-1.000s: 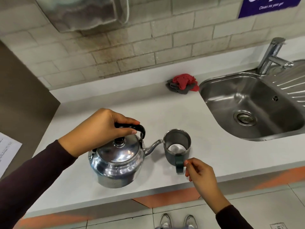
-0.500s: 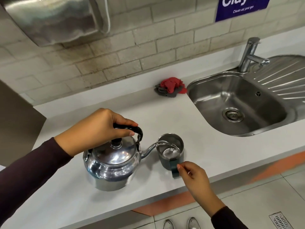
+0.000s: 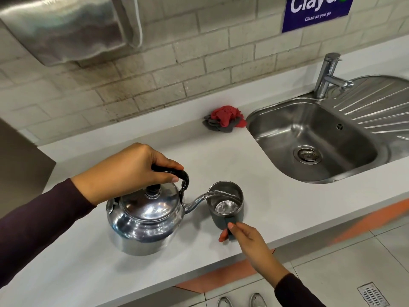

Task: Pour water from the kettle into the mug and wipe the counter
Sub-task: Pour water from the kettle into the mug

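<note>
Head view: the kettle (image 3: 145,220) stands tilted on the white counter (image 3: 254,169), well to the left of the sink (image 3: 309,140), its spout over the rim of the mug (image 3: 225,206) just beside it. A thin stream of water (image 3: 218,192) runs from the spout into the mug, where water shows at the bottom. The left hand (image 3: 126,169) is closed around the kettle's black handle (image 3: 177,173), hiding most of it. The right hand (image 3: 244,238) pinches the mug's handle between thumb and fingers; the handle is largely covered. A red and grey cloth (image 3: 224,118) lies crumpled at the sink's left edge, against the wall. The tap (image 3: 327,74) rises behind the sink. A blue sign (image 3: 316,9) above is cut off by the frame's top.
</note>
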`<state>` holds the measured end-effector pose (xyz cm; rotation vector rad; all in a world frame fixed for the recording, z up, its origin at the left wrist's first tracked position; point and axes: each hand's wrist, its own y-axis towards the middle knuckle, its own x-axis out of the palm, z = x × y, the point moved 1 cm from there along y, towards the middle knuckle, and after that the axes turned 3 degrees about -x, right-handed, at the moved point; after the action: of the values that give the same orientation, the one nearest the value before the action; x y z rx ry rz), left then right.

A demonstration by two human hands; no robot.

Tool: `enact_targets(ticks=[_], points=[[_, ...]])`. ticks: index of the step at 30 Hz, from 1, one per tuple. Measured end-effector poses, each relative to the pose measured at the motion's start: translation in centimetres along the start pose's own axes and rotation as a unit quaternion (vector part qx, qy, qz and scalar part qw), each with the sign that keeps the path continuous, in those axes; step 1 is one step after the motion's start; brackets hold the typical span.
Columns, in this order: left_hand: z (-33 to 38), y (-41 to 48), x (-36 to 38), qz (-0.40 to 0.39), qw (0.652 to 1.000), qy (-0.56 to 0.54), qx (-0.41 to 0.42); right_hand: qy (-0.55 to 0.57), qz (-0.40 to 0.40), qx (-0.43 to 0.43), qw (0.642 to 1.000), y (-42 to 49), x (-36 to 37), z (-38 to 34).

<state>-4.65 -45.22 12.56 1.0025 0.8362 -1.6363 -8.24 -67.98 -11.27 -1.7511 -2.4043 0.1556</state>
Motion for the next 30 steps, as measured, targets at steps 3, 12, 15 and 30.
enact_targets(ticks=[3,12,15,30], points=[[-0.1,0.1,-0.1,-0.004,1.000,0.007,0.000,0.002,-0.019,-0.001,1.000,0.1,-0.1,0.2],[0.2,0.1,-1.0,-0.009,1.000,0.028,0.007,-0.006,-0.041,-0.019,0.999,0.5,0.0,1.0],[0.3,-0.1,-1.2,-0.012,0.999,0.031,0.008,-0.016,-0.045,-0.030,0.998,0.4,0.0,1.2],[0.4,-0.6,-2.6,-0.033,0.997,0.069,0.002,-0.045,-0.053,-0.036,0.997,0.3,0.0,1.3]])
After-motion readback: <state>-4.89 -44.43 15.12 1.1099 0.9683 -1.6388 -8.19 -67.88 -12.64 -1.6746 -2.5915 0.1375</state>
